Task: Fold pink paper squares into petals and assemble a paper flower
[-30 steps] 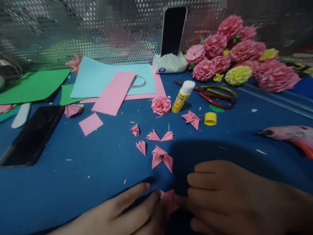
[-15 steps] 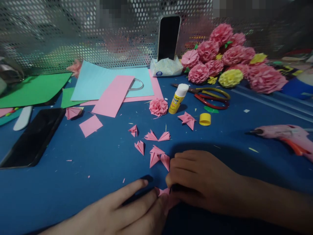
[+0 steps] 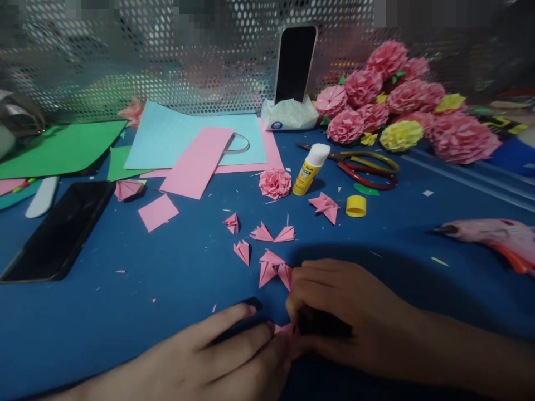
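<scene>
Between my two hands, low in the head view, lies a folded piece of pink paper point(image 3: 286, 329), mostly covered by fingers. My left hand point(image 3: 234, 356) presses on its left side, index finger stretched out over the blue table. My right hand point(image 3: 334, 312) pinches the paper's right side between thumb and curled fingers. Just beyond the hands sit several small folded pink pieces, among them a cluster point(image 3: 270, 268), a pair of fans point(image 3: 273, 232) and a single petal point(image 3: 242, 252). Farther off are a pink paper flower point(image 3: 275, 182) and an uncapped glue stick point(image 3: 309, 170).
Scissors point(image 3: 368, 167), a yellow cap point(image 3: 355, 206) and a pink glue gun point(image 3: 493, 236) lie to the right. Paper flowers point(image 3: 401, 97) are heaped behind. A phone point(image 3: 296, 64) leans upright at the back; another dark phone point(image 3: 62, 228) lies left, near coloured sheets point(image 3: 196, 161).
The whole view has shifted slightly, so things appear a little farther right. My right thumb and fingers have moved a bit apart at the paper, which both hands still hold.
</scene>
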`<state>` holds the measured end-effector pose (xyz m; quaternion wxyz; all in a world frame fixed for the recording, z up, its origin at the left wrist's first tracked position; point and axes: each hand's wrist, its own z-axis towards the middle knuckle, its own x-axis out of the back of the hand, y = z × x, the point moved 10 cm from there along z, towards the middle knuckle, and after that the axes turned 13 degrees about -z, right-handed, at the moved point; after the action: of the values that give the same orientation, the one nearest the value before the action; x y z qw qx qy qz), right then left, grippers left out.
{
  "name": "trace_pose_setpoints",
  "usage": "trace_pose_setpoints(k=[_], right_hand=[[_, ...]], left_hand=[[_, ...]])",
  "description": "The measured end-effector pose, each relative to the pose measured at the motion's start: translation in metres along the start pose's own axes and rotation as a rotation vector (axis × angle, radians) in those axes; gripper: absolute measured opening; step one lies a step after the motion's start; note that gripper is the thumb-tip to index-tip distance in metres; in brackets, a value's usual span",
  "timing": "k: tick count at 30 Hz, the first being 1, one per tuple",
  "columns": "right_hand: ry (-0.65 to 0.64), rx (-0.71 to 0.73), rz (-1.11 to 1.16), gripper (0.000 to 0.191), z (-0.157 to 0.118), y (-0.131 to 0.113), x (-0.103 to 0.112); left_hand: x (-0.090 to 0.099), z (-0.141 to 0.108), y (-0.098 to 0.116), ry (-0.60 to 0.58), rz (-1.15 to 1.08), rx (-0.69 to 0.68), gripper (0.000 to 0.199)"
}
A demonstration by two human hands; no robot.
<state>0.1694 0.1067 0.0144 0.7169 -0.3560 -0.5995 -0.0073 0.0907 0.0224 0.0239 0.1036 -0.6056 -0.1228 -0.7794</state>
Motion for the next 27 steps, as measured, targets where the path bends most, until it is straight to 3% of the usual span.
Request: trace_pose_setpoints(k=[14,27], right_hand=[[-0.072,0.003,-0.030,0.009,0.000,0.000,-0.007],[0.017,-0.030,-0.117,0.005,-0.003,-0.007,-0.007]], left_hand=[[0.002,0.002,-0.002,0.013,0.009,0.007,0.040],[0.005,0.004,-0.003,0.026,-0.033,0.016,0.041]])
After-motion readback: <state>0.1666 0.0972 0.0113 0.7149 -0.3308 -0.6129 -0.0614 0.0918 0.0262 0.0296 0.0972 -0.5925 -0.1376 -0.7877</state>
